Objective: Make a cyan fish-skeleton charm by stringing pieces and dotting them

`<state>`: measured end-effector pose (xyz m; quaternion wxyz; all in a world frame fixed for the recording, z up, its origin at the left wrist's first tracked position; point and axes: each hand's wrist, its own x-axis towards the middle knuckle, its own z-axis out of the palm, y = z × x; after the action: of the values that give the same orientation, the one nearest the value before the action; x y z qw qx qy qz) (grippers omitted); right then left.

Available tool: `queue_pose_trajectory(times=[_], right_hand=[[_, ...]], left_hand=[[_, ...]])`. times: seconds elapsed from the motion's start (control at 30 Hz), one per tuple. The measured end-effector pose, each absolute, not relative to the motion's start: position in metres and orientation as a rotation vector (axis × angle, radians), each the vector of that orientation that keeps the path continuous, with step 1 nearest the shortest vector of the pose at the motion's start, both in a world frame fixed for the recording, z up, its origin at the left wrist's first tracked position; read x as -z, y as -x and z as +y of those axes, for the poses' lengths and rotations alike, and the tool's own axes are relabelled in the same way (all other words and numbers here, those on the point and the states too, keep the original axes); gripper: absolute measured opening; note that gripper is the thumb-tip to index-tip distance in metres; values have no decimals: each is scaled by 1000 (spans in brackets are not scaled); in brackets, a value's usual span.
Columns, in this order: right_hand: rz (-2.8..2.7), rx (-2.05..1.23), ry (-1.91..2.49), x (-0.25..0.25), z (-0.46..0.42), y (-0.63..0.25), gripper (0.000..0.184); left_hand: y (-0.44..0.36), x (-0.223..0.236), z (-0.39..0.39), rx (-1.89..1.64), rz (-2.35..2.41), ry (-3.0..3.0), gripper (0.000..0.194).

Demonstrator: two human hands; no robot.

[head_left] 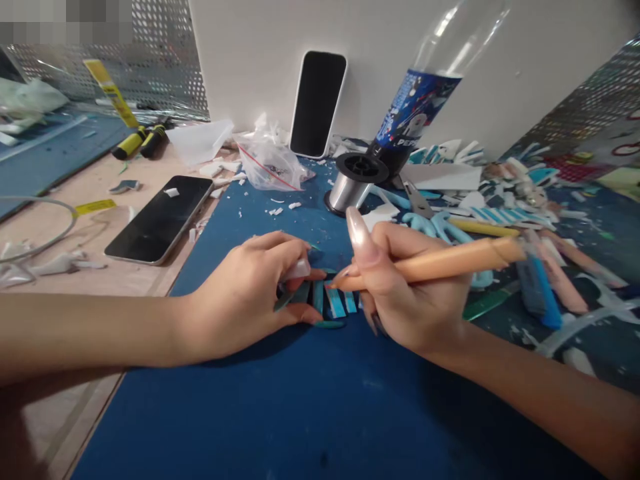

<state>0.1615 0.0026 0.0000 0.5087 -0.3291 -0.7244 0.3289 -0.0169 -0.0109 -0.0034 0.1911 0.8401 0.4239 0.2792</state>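
Observation:
My left hand [245,283] bends over a small blue-and-white striped strip [336,302] on the blue mat, its thumb and forefinger gripping the strip from both long sides. Part of the strip is hidden under those fingers. In my right hand [415,293] is a slim orange pen-shaped tool [445,259], held like a pencil and slanting down to the left. Its tip meets the strip close to my left forefinger; I cannot make out a blade or point there. Both hands have long nails.
A wire spool [353,183], a tilted Pepsi bottle [415,110] and an upright phone [319,103] stand behind my hands. Another phone [160,219] lies left. Light-blue scissors [440,227], a blue cutter [543,287] and white scraps crowd the right.

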Motion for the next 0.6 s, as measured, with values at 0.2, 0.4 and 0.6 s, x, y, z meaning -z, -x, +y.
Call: queue_pose_trajectory(times=[0.2,0.4,0.6], right_hand=[[-1841,-797,796,2,4,-160,43],[-1834,-740,817,3,5,-161,42],[-1896,-796,803,1,8,-161,45]], left_hand=[[16,3,-10,-691,1303,-2358,34],[16,2,-10,-654,1266,-2412,31],[16,1,-10,-651,1258,-2387,30]])
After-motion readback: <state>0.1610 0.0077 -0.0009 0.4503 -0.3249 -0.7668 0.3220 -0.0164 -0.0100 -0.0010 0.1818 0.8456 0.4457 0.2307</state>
